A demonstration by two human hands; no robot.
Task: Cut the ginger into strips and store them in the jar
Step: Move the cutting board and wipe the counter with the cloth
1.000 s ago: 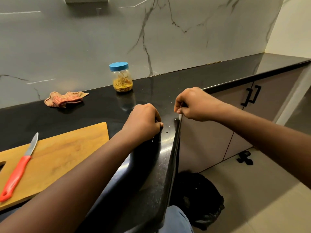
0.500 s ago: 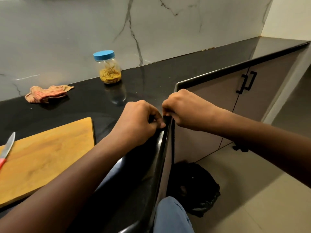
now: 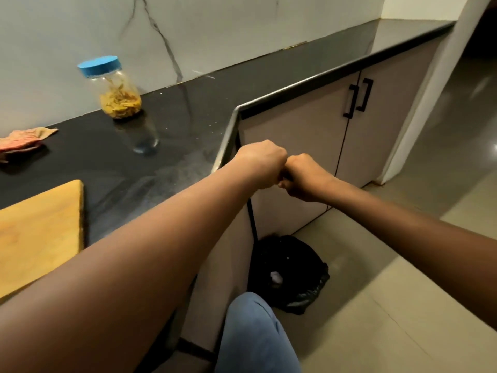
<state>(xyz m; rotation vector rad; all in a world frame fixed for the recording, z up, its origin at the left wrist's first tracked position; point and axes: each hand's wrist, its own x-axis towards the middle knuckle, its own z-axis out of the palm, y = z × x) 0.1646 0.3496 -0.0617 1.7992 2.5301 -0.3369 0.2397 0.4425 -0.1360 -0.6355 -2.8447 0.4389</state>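
One jar (image 3: 113, 84) stands upright on the table (image 3: 188, 117) at left, lid on, ginger strips (image 3: 121, 103) inside, well apart from both hands. The left hand (image 3: 258, 162), nearer it, is curled into a fist past the table's edge, knuckles touching the equally curled right hand (image 3: 304, 176). Whether either holds anything is hidden.

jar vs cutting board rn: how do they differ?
Pose: the jar stands upright by the wall; the board lies flat nearer the person.
Look: the jar is clear with a blue lid and holds yellow strips; the board is opaque wood.
View: the jar shows whole; the board is cut off at the frame's left edge.
Shared: both rest on the black counter.
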